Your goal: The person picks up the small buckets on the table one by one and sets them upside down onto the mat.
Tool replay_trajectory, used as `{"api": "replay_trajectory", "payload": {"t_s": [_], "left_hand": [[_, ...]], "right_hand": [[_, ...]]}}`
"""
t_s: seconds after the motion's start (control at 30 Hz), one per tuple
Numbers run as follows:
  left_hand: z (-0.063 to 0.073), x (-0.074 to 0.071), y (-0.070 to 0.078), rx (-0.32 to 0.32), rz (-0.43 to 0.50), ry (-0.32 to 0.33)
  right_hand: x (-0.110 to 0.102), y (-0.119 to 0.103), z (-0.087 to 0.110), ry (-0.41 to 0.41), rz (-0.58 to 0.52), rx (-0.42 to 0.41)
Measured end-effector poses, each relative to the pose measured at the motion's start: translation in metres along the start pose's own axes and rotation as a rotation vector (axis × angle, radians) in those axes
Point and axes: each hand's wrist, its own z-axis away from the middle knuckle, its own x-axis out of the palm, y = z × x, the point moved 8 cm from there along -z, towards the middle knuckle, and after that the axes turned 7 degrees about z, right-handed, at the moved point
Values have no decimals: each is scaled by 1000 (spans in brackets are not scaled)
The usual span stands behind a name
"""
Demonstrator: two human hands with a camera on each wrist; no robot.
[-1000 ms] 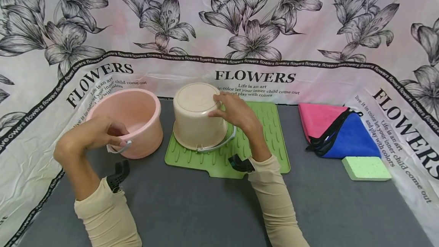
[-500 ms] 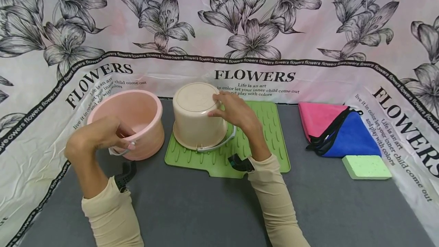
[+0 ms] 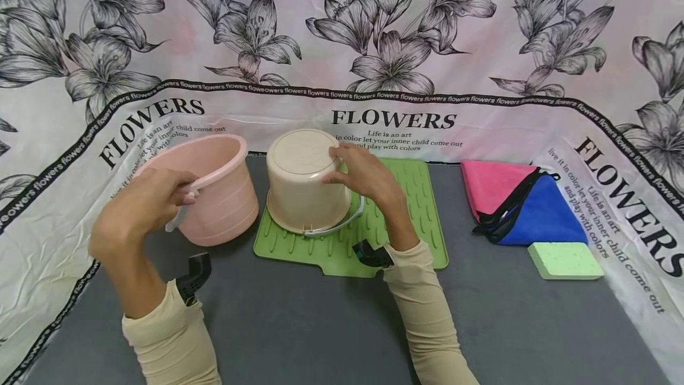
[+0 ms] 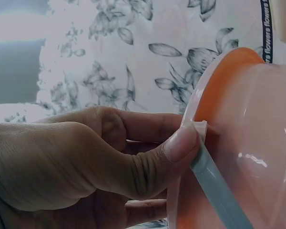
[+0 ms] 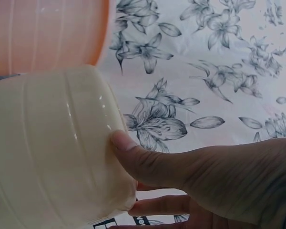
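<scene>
At the left of the head view a pink bucket point(image 3: 221, 210) is tilted, its near rim raised. My left hand point(image 3: 136, 201) pinches that rim, thumb outside by the grey handle point(image 4: 221, 191) and fingers inside. The cream bucket point(image 3: 307, 195) stands upside down on a green ribbed mat point(image 3: 417, 212), its handle hanging at the near right. On the edge of its base my right hand point(image 3: 369, 177) has its grip, the thumb pressed to the side wall as the right wrist view shows.
Pink and blue folded cloths point(image 3: 545, 212) with black edging lie at the right. A light green sponge point(image 3: 565, 260) sits just in front of them. Behind everything hangs a flower-printed sheet point(image 3: 395, 64), meeting the grey tabletop point(image 3: 299, 325).
My left hand has lifted the near side of the pink bucket, so it tips away from me. The right hand and the cream bucket have stayed in place.
</scene>
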Motion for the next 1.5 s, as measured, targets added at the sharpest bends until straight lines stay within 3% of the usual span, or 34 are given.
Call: {"api": "replay_trajectory", "payload": {"t_s": [0.1, 0.37, 0.6, 0.77, 0.97, 1.07, 1.27, 1.5], "left_hand": [[5, -5, 8, 33, -36, 75], [31, -32, 39, 181, -97, 415], [51, -50, 67, 269, -128, 633], [59, -60, 84, 324, -133, 769], [66, -66, 98, 466, 4, 930], [67, -65, 104, 553, 64, 947], [65, -59, 111, 671, 155, 916], [58, -55, 120, 814, 313, 882]], "right_hand": [[2, 0, -1, -1, 2, 1], [4, -2, -1, -20, -12, -17], [4, -1, 1, 6, -13, -4], [-6, -7, 0, 116, -30, -40], [-31, -18, 10, 295, -160, -173], [-41, -18, 14, 393, -239, -215], [-55, -14, 20, 528, -394, -286], [-71, -6, 34, 533, -633, -412]]}}
